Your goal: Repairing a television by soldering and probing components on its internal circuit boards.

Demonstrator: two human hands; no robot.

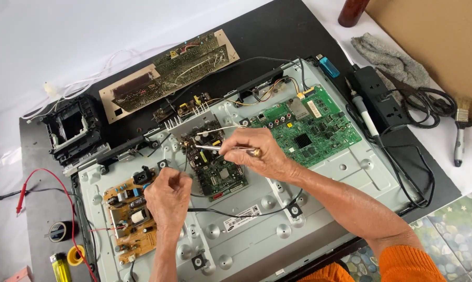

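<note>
Right hand: the right hand [257,151], at the centre of the frame, pinches a slim metal tool [215,148] whose tip points left over the small green board [215,169].
Left hand: the left hand [168,196], lower centre-left, is curled shut just left of that board; it seems to pinch a thin wire, though the view is too small to be sure.
Small green board: lies on the grey metal panel [319,183] in mid-frame.
Large green board: the large green board [309,128] sits right of centre on the panel.
Tan power board: the tan power board [129,216] lies lower left.
Bench: the bench [37,52] carries a soldering iron [364,112], right, and a brush [459,130] at the far right edge.
</note>
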